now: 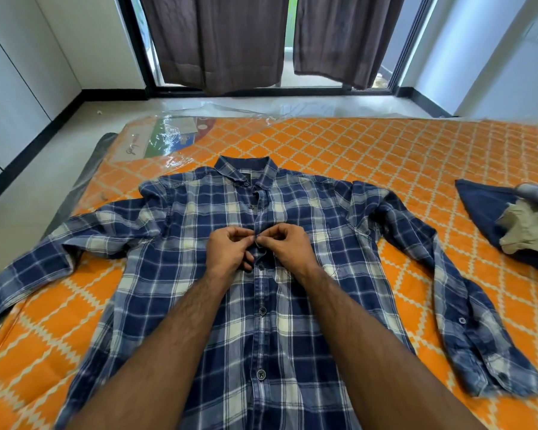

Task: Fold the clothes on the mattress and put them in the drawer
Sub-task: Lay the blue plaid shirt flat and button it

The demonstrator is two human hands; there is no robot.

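fingers (263, 240) pinch soft plaid shirt (308, 305) placket.

Blue/white plaid shirt (261, 274) flat, front up on orange mattress (385, 144), collar at 12, sleeves spread to 9 & 3; dark clothes heap (516, 221) at 3, apart.
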